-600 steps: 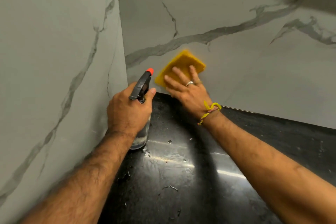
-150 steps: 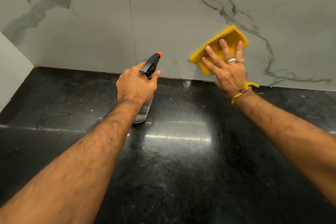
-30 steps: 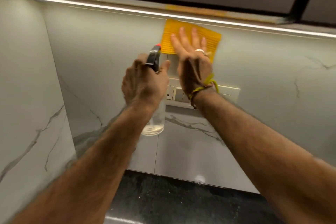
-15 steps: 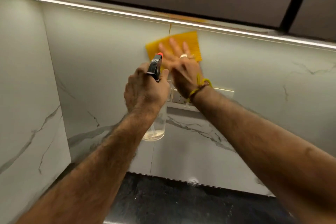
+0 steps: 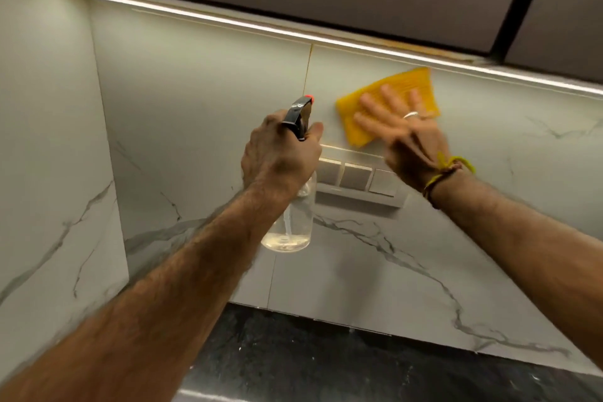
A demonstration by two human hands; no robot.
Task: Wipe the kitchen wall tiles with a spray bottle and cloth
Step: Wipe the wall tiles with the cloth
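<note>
Right hand (image 5: 409,140) flat on yellow cloth (image 5: 390,108), fingers spread, pressing it to the wall tiles (image 5: 202,101); left hand (image 5: 280,153) wrapped around the spray bottle (image 5: 290,225).

Landmark: switch plate (image 5: 359,179). Cloth sits just above it, on the tile under the light strip (image 5: 293,33). Bottle held upright just left of the plate, off the wall, red nozzle tip up, a little clear liquid at the bottom. Black countertop (image 5: 326,362) well below. Right hand is motion-blurred.
</note>
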